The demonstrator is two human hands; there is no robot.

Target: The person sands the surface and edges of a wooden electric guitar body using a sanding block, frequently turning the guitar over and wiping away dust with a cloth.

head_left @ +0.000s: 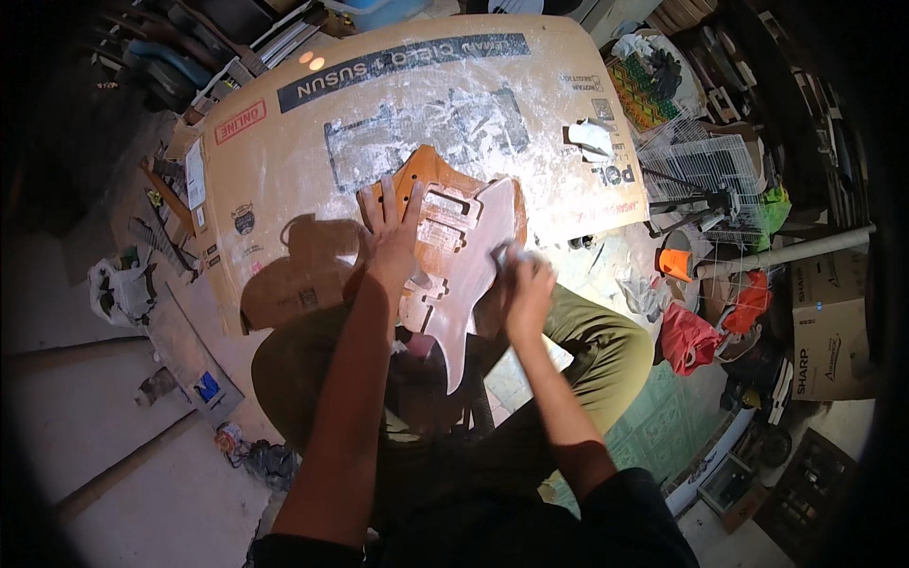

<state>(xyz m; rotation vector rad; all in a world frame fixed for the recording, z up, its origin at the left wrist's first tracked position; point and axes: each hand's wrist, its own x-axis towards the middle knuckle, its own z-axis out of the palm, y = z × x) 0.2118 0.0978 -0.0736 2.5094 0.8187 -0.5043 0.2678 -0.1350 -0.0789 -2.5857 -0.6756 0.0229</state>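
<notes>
A wooden electric guitar body (488,251) with cut-out cavities lies over my lap and the near edge of the cardboard. Its face is dusted whitish on the right, and orange-brown wood shows on the left and at the far end. My left hand (390,237) rests flat on the left part, fingers spread toward the far end. Against the right edge of the body, my right hand (527,293) is closed and blurred by motion. Between its fingers is a small grey piece of what looks like sandpaper (502,253), mostly hidden.
A large cardboard sheet (275,170) covered in white dust spreads beyond my knees, with a crumpled whitish piece (591,139) on it. To the right stand a wire rack (705,175), red bags (689,336) and a cardboard box (829,327). A plastic bag (121,289) lies left.
</notes>
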